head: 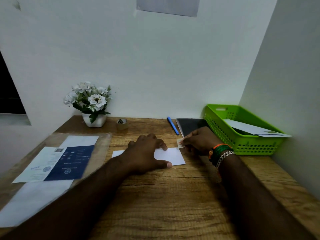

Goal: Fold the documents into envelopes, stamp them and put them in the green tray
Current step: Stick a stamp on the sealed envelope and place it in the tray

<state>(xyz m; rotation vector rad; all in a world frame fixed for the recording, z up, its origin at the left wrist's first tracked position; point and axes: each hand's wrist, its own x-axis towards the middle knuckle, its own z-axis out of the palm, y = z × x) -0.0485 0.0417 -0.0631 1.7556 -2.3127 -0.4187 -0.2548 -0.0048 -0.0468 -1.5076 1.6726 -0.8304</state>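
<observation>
A white envelope [170, 155] lies flat on the wooden desk [173, 196] in the middle. My left hand [147, 153] rests on it, fingers spread, pressing it down. Just past the envelope's far right corner, my right hand [199, 140] pinches a small stamp [180, 143] between its fingertips. The green tray [242, 144] stands at the right against the wall, with white envelopes [251, 129] inside it. A stack of documents [55, 161], white and dark blue, lies on a clear sleeve at the left.
A pot of white flowers [91, 104] stands at the back left, a tape roll [122, 123] beside it. A blue pen [173, 125] and a dark notebook [190, 125] lie at the back, left of the tray. Walls close the desk at back and right.
</observation>
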